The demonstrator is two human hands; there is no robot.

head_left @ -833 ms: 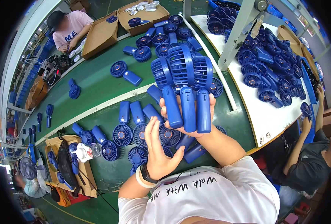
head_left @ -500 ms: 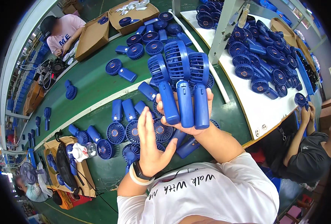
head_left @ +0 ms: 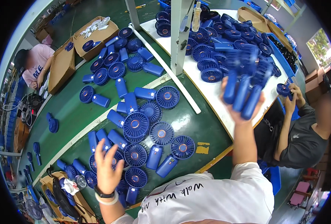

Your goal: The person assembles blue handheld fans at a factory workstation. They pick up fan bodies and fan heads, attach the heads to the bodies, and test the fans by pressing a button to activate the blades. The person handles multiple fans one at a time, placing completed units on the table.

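Observation:
My right hand [head_left: 241, 116] is wrapped round the handles of three blue handheld fans [head_left: 243, 93]. The bunch is upright, its heads smeared by motion, above the right white table [head_left: 206, 91]. Behind it lies a heap of similar blue fans [head_left: 210, 61]. My left hand [head_left: 107, 170] is open with its fingers spread and holds nothing. It hovers over a cluster of blue fans [head_left: 136, 155] on the green work surface [head_left: 184, 115], hiding some of them.
A white metal post [head_left: 178, 41] and a white tube [head_left: 165, 67] stand between green surface and white table. Cardboard boxes [head_left: 62, 71] sit at the back left. A co-worker [head_left: 303, 138] on the right handles a fan; another person [head_left: 38, 65] sits far left.
My right hand has carried the three fans rightward, from over the green surface to over the white table. My left hand has moved left and spread its fingers. The view has shifted.

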